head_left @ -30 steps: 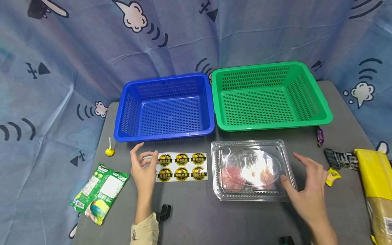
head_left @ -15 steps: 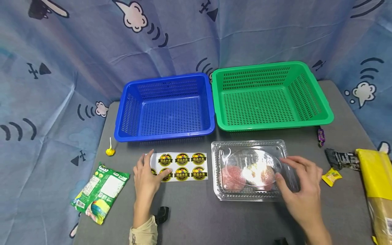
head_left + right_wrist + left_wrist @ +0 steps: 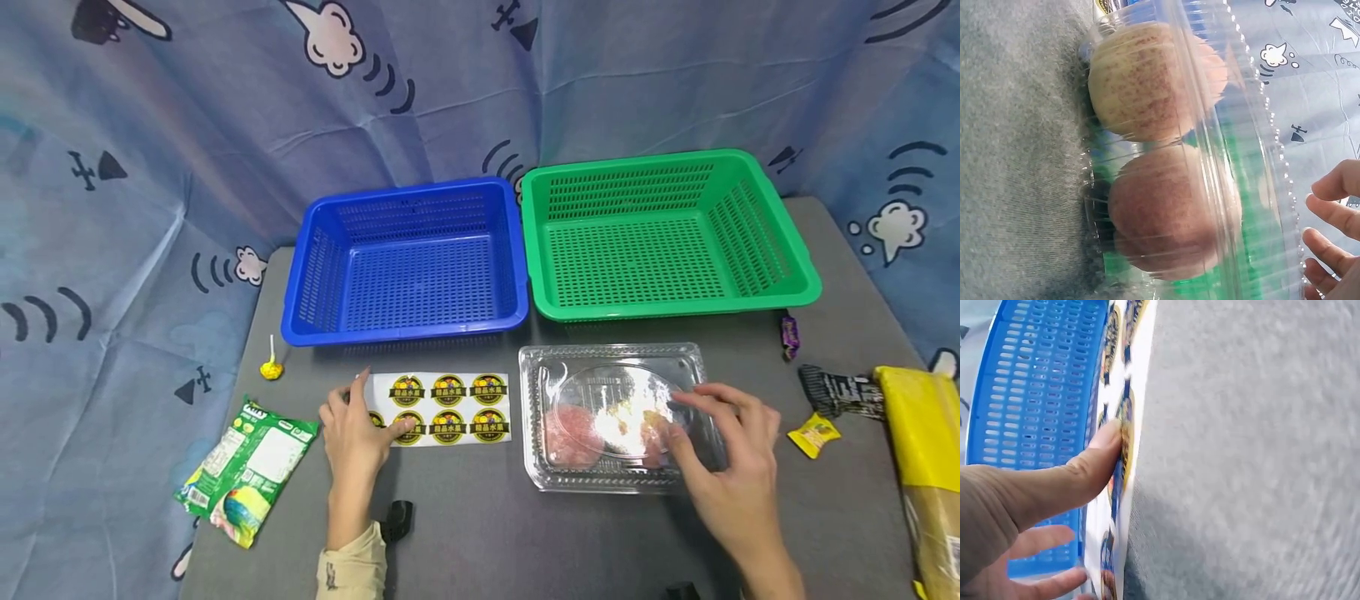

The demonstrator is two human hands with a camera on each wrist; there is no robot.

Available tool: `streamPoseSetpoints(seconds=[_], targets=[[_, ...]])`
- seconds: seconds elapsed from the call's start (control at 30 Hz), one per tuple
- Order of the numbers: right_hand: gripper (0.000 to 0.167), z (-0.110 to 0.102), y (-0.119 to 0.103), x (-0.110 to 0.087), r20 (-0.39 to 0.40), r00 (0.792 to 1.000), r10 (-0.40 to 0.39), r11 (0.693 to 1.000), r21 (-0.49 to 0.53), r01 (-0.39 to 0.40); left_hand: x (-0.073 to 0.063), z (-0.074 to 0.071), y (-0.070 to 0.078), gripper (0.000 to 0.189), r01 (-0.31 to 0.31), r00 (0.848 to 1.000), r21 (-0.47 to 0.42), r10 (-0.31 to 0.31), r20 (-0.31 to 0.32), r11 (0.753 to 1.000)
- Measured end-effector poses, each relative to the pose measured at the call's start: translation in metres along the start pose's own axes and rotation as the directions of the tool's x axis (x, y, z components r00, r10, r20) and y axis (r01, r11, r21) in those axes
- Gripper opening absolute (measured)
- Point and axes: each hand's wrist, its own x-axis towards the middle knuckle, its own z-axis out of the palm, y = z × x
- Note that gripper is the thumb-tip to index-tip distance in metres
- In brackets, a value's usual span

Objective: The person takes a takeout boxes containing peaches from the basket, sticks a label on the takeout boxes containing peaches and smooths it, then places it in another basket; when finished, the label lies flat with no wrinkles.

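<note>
My left hand (image 3: 356, 442) is at the left end of a white sheet of round black-and-yellow stickers (image 3: 448, 408). In the left wrist view its thumb (image 3: 1107, 440) rests on a sticker, with the other fingers extended past the sheet's edge. A clear lidded plastic box (image 3: 536, 475) lies to the right of the sheet. Through its wall the right wrist view shows peaches (image 3: 1163, 215). My right hand (image 3: 731, 467) hovers over the box's right part, thumb and fingers apart, gripping nothing. Whether its fingertips touch the lid I cannot tell.
A blue basket (image 3: 408, 333) and a green basket (image 3: 675, 308) stand side by side behind. Left lie a lollipop (image 3: 272, 368) and a green snack bag (image 3: 251, 471). Right are a purple candy (image 3: 789, 335), a yellow candy (image 3: 813, 435), a black packet (image 3: 843, 392) and a yellow bag (image 3: 922, 433).
My left hand has turned and its thumb has come down onto the sticker sheet. My right hand has moved left, further over the box. Sheet and box stay in place.
</note>
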Motion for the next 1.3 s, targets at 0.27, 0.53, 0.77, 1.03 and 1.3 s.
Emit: streamPoseSetpoints(seconds=[0.27, 0.53, 0.77, 1.03, 1.3], targets=[[0.030, 0.000, 0.005, -0.002, 0.034, 0.999, 0.008, 1.000, -0.017, -0.007, 0.003, 0.000, 0.002, 0.107, 0.009, 1.000, -0.021, -0.009, -0.003, 1.000], [0.034, 0.001, 0.003, 0.000, 0.049, 0.999, 0.020, 1.000, -0.021, -0.019, 0.009, -0.003, 0.001, 0.102, 0.019, 0.999, 0.018, -0.020, 0.040, 1.000], [0.034, 0.005, 0.001, 0.001, 0.029, 1.000, -0.007, 0.999, -0.032, 0.008, 0.006, -0.005, -0.006, 0.073, -0.018, 1.000, -0.005, 0.018, -0.025, 1.000], [0.035, 0.006, -0.001, 0.002, 0.022, 1.000, -0.011, 0.999, -0.037, 0.012, 0.002, -0.013, -0.004, 0.042, -0.092, 0.990, -0.065, 0.085, -0.114, 0.994], [0.034, 0.006, 0.002, 0.000, 0.034, 0.999, -0.008, 1.000, -0.027, 0.009, -0.008, -0.027, 0.010, 0.022, -0.257, 0.958, -0.214, 0.220, -0.183, 0.942]])
